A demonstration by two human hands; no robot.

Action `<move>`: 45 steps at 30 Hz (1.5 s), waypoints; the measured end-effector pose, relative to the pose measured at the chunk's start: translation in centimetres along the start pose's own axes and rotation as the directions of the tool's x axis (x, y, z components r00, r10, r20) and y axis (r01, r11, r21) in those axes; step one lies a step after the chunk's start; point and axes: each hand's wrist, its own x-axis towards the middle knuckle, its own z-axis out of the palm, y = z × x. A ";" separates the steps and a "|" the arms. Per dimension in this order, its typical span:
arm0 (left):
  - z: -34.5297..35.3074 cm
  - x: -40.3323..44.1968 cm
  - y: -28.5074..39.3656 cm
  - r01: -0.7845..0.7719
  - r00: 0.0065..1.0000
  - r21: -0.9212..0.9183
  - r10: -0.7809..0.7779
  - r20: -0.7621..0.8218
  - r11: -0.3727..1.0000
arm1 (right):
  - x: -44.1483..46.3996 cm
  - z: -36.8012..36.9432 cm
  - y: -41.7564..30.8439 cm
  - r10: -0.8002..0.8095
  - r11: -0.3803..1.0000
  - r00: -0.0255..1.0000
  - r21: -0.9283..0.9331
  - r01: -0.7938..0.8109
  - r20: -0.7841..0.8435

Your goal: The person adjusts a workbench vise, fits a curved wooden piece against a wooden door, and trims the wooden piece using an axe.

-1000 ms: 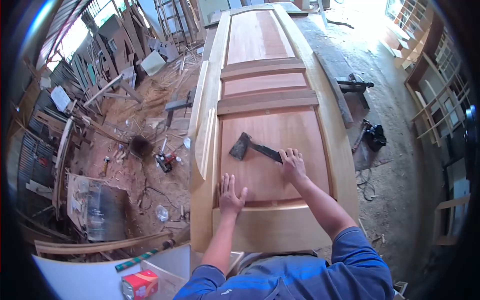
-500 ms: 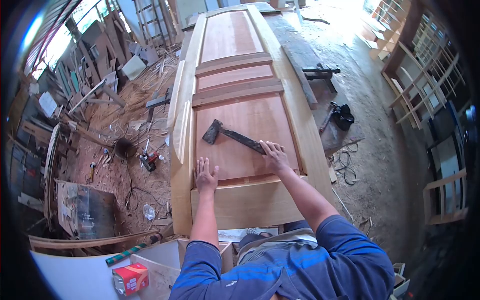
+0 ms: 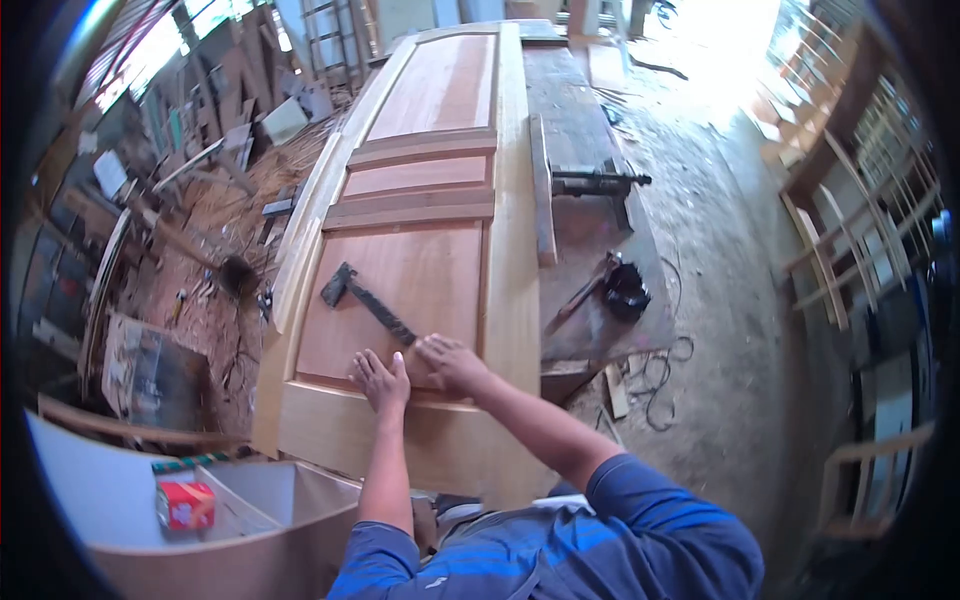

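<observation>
A panelled wooden door [image 3: 420,430] lies lengthwise in front of me, its frame pale and its panels reddish. On the near panel rests a dark hammer [image 3: 375,305], its head toward the far left and its handle slanting down toward me. My right hand [image 3: 452,366] is over the near end of the handle, fingers curled on it; the palm side is hidden. Close beside it on the left, my left hand [image 3: 380,380] lies flat, fingers stretched, on the panel's lower edge near the bottom rail.
The workbench [image 3: 590,260] under the door carries a dark clamp [image 3: 600,182] and a black bag [image 3: 626,292] at right. A cable [image 3: 655,400] trails on the floor. Scrap wood stands at left. A red tin [image 3: 187,505] sits by a plywood box, lower left.
The door's near end has shifted left, baring more of the bench at right; the hammer moved with it. My left hand is now further right on the panel, closer to my right hand.
</observation>
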 end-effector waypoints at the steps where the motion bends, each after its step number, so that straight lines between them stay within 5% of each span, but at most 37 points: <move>1: 1.0 -1.1 1.2 0.017 1.000 -0.046 -0.018 -0.021 0.999 | -1.3 -1.2 1.8 -0.031 0.999 0.998 0.041 0.028 0.053; 5: 1.5 -3.8 5.0 0.012 0.991 0.205 0.017 -0.136 0.979 | -8.5 -8.1 3.5 -0.082 0.970 0.996 0.235 0.070 0.040; 13: 1.8 -3.4 5.0 0.054 0.996 0.111 -0.046 -0.073 0.992 | -14.5 -22.3 16.3 0.073 0.957 0.959 0.290 0.010 -0.273; 16: 2.2 -2.1 4.4 0.142 0.989 -0.119 -0.146 -0.028 0.983 | -13.1 -27.0 21.1 0.149 0.965 0.915 0.256 -0.053 -0.374; 17: 3.4 -1.1 3.8 0.195 0.974 -0.230 -0.215 -0.066 0.954 | -12.5 -28.2 22.7 0.173 0.966 0.914 0.244 -0.085 -0.367; 21: 2.9 -0.2 14.3 -0.016 0.894 0.004 0.016 -0.448 1.000 | -9.4 -30.9 28.5 0.284 0.950 0.892 0.231 -0.212 -0.351; 24: 5.9 4.6 20.7 -0.307 0.914 -0.069 0.274 -0.299 0.949 | -4.6 -31.9 33.8 0.278 0.960 0.876 0.146 -0.240 -0.394; 28: 8.4 10.9 29.5 -0.403 0.912 -0.136 0.385 -0.141 0.905 | 3.9 -33.1 40.9 0.219 0.965 0.853 -0.026 -0.262 -0.473; 33: 8.8 15.6 35.0 -0.385 0.923 -0.227 0.379 -0.070 0.895 | 12.9 -31.3 49.6 0.150 0.921 0.872 -0.255 -0.295 -0.465; 36: 8.7 16.4 35.0 -0.357 0.931 -0.275 0.364 -0.026 0.893 | 15.3 -29.9 49.0 0.423 0.838 0.869 -0.256 -0.483 -0.256; 37: 8.4 16.5 35.1 -0.340 0.935 -0.280 0.355 0.002 0.898 | 15.5 -29.2 49.5 0.309 0.849 0.887 -0.322 -0.419 -0.343; 45: 8.5 17.0 35.0 -0.281 0.943 -0.266 0.317 0.102 0.922 | 16.8 -28.9 49.5 0.400 0.831 0.824 -0.221 -0.511 -0.402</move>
